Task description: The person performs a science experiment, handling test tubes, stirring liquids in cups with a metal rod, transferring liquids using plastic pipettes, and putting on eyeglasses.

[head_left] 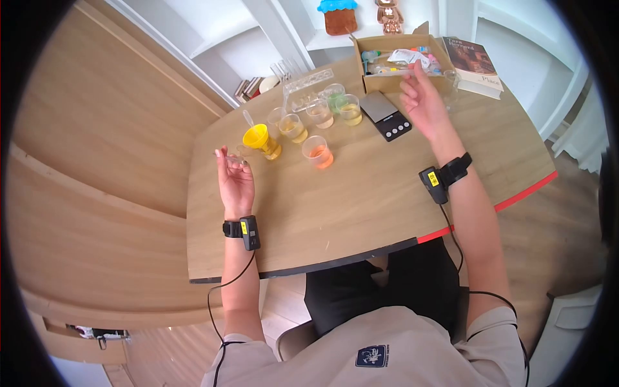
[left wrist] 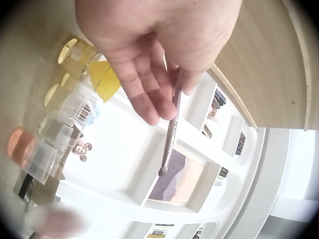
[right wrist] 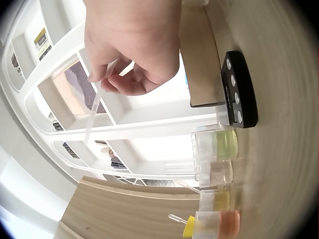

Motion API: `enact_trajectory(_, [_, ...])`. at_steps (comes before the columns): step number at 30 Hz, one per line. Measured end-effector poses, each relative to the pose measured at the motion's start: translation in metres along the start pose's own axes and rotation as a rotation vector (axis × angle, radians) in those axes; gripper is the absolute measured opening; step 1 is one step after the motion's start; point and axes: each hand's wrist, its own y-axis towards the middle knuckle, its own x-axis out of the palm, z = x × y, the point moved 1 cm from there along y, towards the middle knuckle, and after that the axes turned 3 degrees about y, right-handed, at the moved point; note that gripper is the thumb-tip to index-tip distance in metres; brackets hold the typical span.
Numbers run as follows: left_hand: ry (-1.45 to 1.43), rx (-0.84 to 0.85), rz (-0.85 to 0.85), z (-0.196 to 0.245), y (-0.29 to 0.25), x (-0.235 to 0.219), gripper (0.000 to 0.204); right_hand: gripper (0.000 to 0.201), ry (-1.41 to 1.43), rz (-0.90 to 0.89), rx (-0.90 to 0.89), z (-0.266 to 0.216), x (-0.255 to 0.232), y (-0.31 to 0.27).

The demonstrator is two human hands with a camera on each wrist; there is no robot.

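Observation:
My left hand (head_left: 236, 184) pinches a thin, shiny rod (left wrist: 170, 139) with a small dark tip, left of the yellow funnel (head_left: 256, 136). The funnel sits in a cup of yellow liquid. Raised near the cardboard box, my right hand (head_left: 425, 103) pinches a slim translucent stick (right wrist: 92, 117), which looks like a pipette. Between the hands stand clear cups: one with orange liquid (head_left: 318, 155), one with yellow-green liquid (head_left: 349, 113), and several others with pale liquids. A black digital scale (head_left: 394, 126) lies below the right hand's side of the box.
At the table's back, the open cardboard box (head_left: 380, 83) holds bottles and packets, with a book (head_left: 474, 61) on its right. A clear rack (head_left: 308, 81) stands behind the cups. White shelves (head_left: 225, 51) are beyond; a wooden panel (head_left: 109, 122) borders the left.

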Motion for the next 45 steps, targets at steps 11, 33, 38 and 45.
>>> enact_trajectory(11, [0.016, -0.089, -0.005, -0.011, -0.008, -0.004, 0.028, 0.045, -0.089, -0.075, 0.041, 0.008, -0.001, 0.002])
enact_trajectory(33, [0.008, -0.093, 0.088, 0.002, -0.006, 0.002, 0.033, 0.028, -0.032, -0.062, 0.072, 0.01, 0.0, 0.007])
enact_trajectory(38, [0.03, -0.097, 0.066, 0.002, -0.006, 0.0, 0.034, 0.028, 0.008, -0.176, 0.117, 0.007, -0.005, 0.008])
enact_trajectory(45, [0.093, -0.097, 0.047, 0.004, -0.006, 0.0, 0.039, 0.031, -0.015, -0.268, 0.111, 0.007, -0.005, 0.008])
